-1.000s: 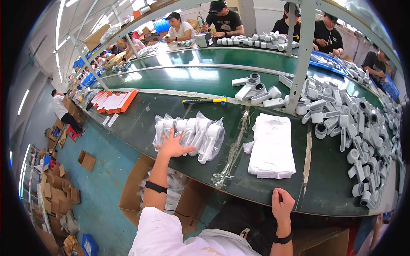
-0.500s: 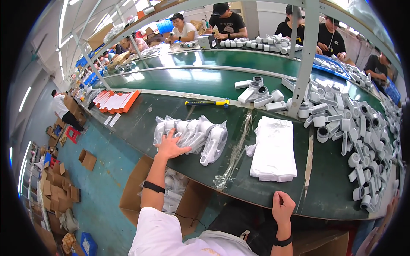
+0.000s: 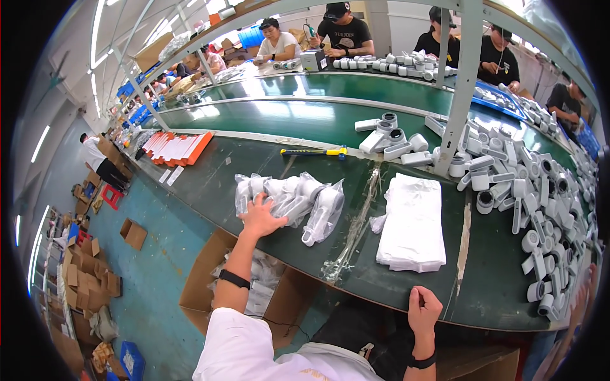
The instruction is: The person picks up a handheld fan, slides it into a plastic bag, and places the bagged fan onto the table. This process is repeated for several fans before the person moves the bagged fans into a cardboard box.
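Observation:
A row of grey-white plastic parts in clear bags lies on the dark green bench, left of centre. On the near left end of that row rests my left hand, its fingers spread over the bags without closing round one. Down at the bench's front edge is my right hand, fingers curled in and nothing showing in them. Just beyond it lies a stack of flat white plastic bags, apart from the hand.
Loose grey parts are heaped on the right. A yellow-handled hammer and orange-and-white pieces lie farther back. A metal post rises from the bench. Below my left arm, an open carton holds bagged parts. People work across the conveyor.
The whole view has shifted slightly, so the bench things sit a little farther right. My left hand stays on the bagged parts; my right hand stays curled at the edge.

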Demonstrator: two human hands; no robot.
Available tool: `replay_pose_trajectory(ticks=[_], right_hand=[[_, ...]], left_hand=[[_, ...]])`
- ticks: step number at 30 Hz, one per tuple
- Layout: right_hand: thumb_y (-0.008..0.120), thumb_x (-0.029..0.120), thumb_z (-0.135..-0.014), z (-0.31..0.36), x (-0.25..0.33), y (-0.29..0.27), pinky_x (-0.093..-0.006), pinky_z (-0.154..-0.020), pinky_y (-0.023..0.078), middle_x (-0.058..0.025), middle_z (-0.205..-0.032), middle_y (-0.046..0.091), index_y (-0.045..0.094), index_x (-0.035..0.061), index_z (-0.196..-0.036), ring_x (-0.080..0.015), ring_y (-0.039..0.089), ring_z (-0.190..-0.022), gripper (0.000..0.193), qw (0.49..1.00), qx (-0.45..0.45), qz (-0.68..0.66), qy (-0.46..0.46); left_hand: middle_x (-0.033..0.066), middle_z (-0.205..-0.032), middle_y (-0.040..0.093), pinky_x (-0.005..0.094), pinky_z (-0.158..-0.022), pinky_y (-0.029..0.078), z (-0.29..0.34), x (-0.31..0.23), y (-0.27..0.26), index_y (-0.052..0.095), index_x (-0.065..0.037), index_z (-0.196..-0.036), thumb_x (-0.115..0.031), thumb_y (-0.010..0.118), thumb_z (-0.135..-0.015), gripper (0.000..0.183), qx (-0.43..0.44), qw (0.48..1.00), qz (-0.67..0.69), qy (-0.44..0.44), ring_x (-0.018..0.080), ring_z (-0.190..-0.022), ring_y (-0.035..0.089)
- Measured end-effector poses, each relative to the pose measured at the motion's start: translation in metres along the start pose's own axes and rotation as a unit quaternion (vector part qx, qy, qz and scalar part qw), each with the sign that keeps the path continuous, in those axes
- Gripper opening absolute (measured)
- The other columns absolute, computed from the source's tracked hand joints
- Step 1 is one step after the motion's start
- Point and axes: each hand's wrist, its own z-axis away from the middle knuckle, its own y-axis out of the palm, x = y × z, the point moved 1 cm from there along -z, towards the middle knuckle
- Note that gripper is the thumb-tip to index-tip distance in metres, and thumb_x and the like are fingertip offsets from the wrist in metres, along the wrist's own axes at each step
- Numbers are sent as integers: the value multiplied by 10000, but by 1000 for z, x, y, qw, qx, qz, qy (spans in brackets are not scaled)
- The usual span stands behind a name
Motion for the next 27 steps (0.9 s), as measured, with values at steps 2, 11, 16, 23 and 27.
replay_pose_trajectory(ticks=[2, 11, 16, 23, 27], right_hand=[[664, 77, -898, 0, -1, -1, -240, -531, 407, -39, -695, 608, 674, -28, -900, -75, 496, -574, 106, 1000, -3, 0, -1], [675, 69, -883, 0, -1, 0, -256, -513, 427, -77, -694, 625, 679, -10, -893, -121, 536, -535, 80, 1000, -8, 8, -10], [671, 65, -884, 1, -3, 1, -257, -517, 430, -77, -689, 621, 679, -12, -894, -124, 541, -538, 78, 1000, -6, 3, -7], [667, 62, -885, 1, -3, 1, -257, -526, 431, -78, -687, 616, 675, -14, -893, -127, 541, -547, 77, 1000, -6, 7, -9], [666, 68, -891, 2, -4, 1, -254, -530, 428, -72, -693, 617, 673, -19, -898, -114, 535, -558, 88, 1000, -9, -3, -5]], left_hand=[[63, -1540, 294, 801, -977, 243, 1, -7, -1, 587, -173, -1339, -638, 672, -647, 838, 10, 1000, 3, -8, 404, -1386, 303], [89, -1481, 375, 782, -983, 268, 3, -17, -1, 601, -146, -1321, -648, 725, -602, 885, -31, 998, -23, -50, 373, -1340, 370], [112, -1473, 417, 783, -998, 242, 4, -19, -3, 589, -139, -1337, -693, 697, -606, 924, -18, 997, -21, -66, 372, -1357, 363], [111, -1481, 431, 785, -1020, 201, 2, -18, 0, 530, -164, -1393, -739, 626, -673, 926, 4, 997, -34, -70, 405, -1388, 331], [115, -1444, 467, 776, -1021, 212, 2, -19, 0, 557, -149, -1366, -725, 637, -671, 907, -15, 997, -33, -69, 407, -1360, 367]])
